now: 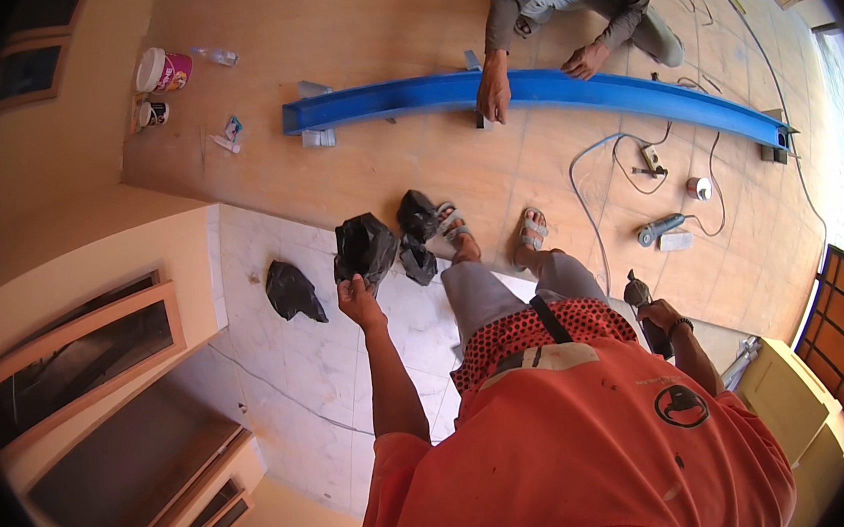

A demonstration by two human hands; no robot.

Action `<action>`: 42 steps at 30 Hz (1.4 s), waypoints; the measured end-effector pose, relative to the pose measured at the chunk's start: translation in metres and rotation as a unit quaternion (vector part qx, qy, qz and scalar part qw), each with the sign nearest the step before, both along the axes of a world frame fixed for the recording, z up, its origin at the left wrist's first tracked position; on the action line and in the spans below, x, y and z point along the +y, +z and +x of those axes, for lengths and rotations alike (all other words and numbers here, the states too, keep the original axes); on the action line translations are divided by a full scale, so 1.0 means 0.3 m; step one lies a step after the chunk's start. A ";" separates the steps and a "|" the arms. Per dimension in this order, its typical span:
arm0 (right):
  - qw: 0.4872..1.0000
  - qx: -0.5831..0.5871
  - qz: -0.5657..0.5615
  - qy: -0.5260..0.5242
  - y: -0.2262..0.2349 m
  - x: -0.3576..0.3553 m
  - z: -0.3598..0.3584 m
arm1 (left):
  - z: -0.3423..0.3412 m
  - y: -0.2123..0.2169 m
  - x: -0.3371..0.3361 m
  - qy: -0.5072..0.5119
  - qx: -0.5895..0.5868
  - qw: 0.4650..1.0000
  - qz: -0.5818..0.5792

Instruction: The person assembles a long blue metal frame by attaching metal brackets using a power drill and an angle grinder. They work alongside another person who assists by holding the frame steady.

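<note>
A: At ten o'clock from the feet, the left hand (358, 299) pinches a black plastic bag (364, 247) by its top.

B: Thin grip; it may slip. The right hand (660, 320) is wrapped round a dark tool (640, 297).

Head fisheye cam, looks steeply down over torso, floor (391, 25) well below.

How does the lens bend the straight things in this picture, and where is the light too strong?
In the head view, the fisheye lens bows the long blue beam into an arc, and the picture's corners fall into a black rim. At the far right edge daylight washes out to near white. The left hand holding a black plastic bag looks sharp, without motion blur.
</note>
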State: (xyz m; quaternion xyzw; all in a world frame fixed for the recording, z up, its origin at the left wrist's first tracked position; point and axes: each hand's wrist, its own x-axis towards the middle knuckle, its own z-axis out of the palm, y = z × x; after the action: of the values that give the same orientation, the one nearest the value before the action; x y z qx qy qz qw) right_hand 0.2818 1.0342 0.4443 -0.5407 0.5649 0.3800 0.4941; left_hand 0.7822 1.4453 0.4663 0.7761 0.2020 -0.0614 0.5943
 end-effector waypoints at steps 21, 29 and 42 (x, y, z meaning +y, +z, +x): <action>0.979 -0.017 -0.204 0.010 -0.009 0.231 0.317 | 0.172 -0.540 -0.404 -0.532 0.089 0.818 0.199; 0.963 -0.102 -0.241 0.072 -0.506 0.255 0.739 | 0.346 -1.143 -0.568 -0.570 0.200 0.792 0.084; 0.837 -0.308 -0.356 0.278 -1.620 0.197 1.117 | 0.592 -1.590 -0.248 -0.493 0.038 0.869 -0.029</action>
State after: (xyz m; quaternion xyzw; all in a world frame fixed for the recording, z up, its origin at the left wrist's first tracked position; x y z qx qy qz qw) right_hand 0.6169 1.0933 -0.0417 -0.9028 0.3056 0.0880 0.2897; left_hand 0.9598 1.3707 -0.0109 0.7543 -0.1858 -0.3815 0.5009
